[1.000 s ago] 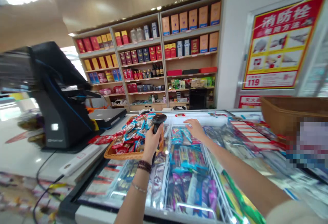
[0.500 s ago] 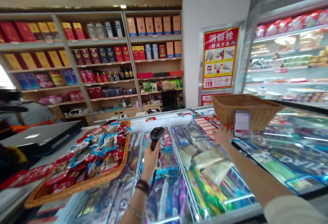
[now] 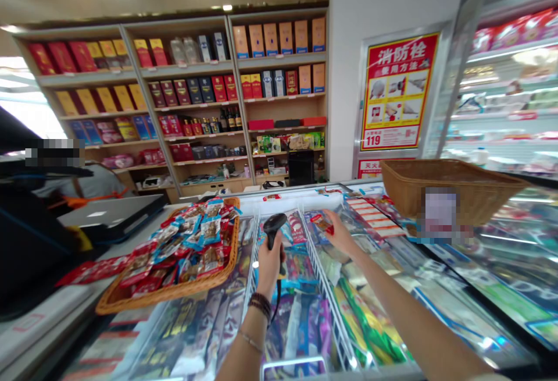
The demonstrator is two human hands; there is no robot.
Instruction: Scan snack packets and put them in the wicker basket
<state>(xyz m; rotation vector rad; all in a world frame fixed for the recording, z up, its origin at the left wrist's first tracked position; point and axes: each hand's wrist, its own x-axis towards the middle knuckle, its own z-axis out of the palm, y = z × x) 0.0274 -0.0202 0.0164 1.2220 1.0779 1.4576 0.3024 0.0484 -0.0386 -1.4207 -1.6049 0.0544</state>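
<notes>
My left hand (image 3: 269,260) is wrapped round the handle of a black barcode scanner (image 3: 274,224), held upright above the glass-topped freezer. A cable hangs down from it. My right hand (image 3: 340,234) pinches a small red snack packet (image 3: 321,223) just to the right of the scanner. To the left lies a wicker tray (image 3: 174,298) heaped with red and blue snack packets (image 3: 211,230). A deeper brown wicker basket (image 3: 483,195) stands at the right, beyond my right forearm; its inside is mostly hidden.
Under the glass, white wire dividers (image 3: 320,288) separate bagged frozen goods. A few loose packets (image 3: 272,197) lie along the freezer's far edge. A flat dark device (image 3: 113,212) sits on the left counter, with a person (image 3: 102,180) behind it. Shelves of boxes line the back wall.
My right hand has moved left from beside the brown basket towards the scanner, and a red packet now shows in its fingers. My left hand still holds the scanner. The view has swung slightly left.
</notes>
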